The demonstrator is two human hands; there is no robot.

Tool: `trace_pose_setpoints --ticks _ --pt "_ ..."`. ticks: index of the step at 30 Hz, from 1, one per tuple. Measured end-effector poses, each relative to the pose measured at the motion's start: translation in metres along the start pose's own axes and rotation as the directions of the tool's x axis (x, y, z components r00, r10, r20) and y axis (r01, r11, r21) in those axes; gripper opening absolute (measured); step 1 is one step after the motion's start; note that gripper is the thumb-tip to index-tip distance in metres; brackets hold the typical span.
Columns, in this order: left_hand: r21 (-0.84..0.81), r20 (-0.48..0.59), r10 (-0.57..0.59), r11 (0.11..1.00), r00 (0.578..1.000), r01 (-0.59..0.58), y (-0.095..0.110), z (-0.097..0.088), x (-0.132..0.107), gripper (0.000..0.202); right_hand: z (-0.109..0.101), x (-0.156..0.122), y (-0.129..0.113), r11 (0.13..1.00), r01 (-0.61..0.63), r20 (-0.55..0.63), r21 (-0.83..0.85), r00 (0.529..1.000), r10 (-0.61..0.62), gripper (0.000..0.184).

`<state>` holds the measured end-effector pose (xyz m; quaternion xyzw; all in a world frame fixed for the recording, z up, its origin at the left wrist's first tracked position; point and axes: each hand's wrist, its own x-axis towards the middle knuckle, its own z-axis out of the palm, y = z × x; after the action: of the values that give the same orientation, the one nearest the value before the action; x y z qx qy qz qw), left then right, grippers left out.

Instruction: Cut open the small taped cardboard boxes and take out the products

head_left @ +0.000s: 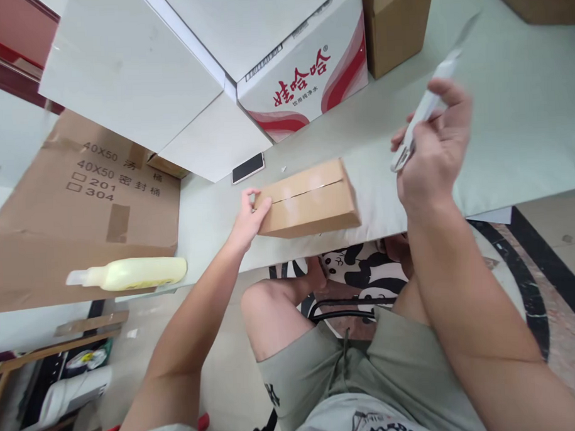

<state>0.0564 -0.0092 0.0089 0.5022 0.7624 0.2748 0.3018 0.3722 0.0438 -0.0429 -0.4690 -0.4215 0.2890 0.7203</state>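
Note:
A small brown cardboard box [310, 202] lies near the front edge of the table, with a seam running lengthwise along its top. My left hand [248, 218] grips its left end, thumb on the top and the other fingers partly hidden behind. Raised to the right of the box, my right hand [438, 144] is closed around a white utility knife [424, 110]. The knife's blade is out and points up and away from me, blurred by motion. Blade and box are well apart.
Behind the box lie a phone [248, 169] and stacked white cartons [306, 89] with red print. A brown box [396, 26] stands beside them. At left, a large carton [126, 196] is near a pale yellow bottle [143, 273]. The pale-covered table [515, 119] extends right.

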Motion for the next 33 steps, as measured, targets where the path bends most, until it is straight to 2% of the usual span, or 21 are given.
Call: trace_pose_setpoints --ticks 2,3,5,6,8,10,14,16,18,23,26,28,33 --pt "0.145 0.079 0.149 0.976 0.986 -0.159 0.027 0.015 -0.002 0.046 -0.001 -0.002 -0.027 0.991 0.04 -0.047 0.126 0.998 -0.034 0.041" --pt "0.236 0.096 0.247 0.936 0.964 -0.263 0.041 0.021 -0.001 0.044 -0.003 -0.003 -0.04 0.988 0.053 -0.039 0.148 0.998 -0.047 0.042" --pt "0.343 0.138 0.398 0.84 0.907 -0.421 0.066 0.034 0.004 0.024 -0.008 -0.007 -0.06 0.986 0.073 0.024 0.15 0.997 -0.078 0.047" --pt "0.369 0.185 0.419 0.809 0.889 -0.457 0.075 0.041 0.007 0.017 -0.011 -0.009 -0.067 0.985 0.081 0.06 0.152 0.994 -0.091 0.048" --pt "0.439 0.265 0.377 0.773 0.887 -0.459 0.086 0.053 0.009 0.034 -0.015 -0.012 -0.077 0.98 0.089 0.094 0.176 0.99 -0.107 0.044" --pt "0.514 0.273 0.331 0.744 0.903 -0.428 0.089 0.062 0.007 0.046 -0.015 -0.016 -0.082 0.981 0.055 0.119 0.187 0.99 -0.078 0.032" --pt "0.566 0.211 0.353 0.717 0.912 -0.408 0.085 0.068 0.0 0.046 -0.003 -0.025 -0.084 0.973 0.047 0.154 0.227 0.984 -0.084 0.006" --pt "0.56 0.209 0.357 0.719 0.91 -0.411 0.084 0.068 -0.003 0.046 0.005 -0.034 -0.084 0.985 0.059 0.192 0.16 0.977 -0.09 0.017" --pt "0.544 0.215 0.357 0.729 0.909 -0.415 0.085 0.068 -0.005 0.047 0.012 -0.042 -0.084 0.999 0.049 0.249 0.014 0.967 -0.051 0.026" --pt "0.495 0.22 0.358 0.761 0.908 -0.419 0.085 0.069 -0.005 0.047 0.023 -0.053 -0.084 0.958 0.137 0.394 -0.251 0.919 -0.028 0.02" --pt "0.472 0.223 0.392 0.758 0.893 -0.45 0.081 0.07 0.0 0.046 0.026 -0.052 -0.082 0.899 0.178 0.409 -0.401 0.913 0.002 0.026" --pt "0.467 0.223 0.406 0.754 0.886 -0.462 0.078 0.071 0.003 0.045 0.027 -0.052 -0.08 0.873 0.197 0.404 -0.446 0.915 0.0 0.032" --pt "0.462 0.208 0.391 0.769 0.896 -0.443 0.077 0.073 0.004 0.046 0.026 -0.054 -0.076 0.843 0.304 0.431 -0.443 0.897 -0.096 0.039"
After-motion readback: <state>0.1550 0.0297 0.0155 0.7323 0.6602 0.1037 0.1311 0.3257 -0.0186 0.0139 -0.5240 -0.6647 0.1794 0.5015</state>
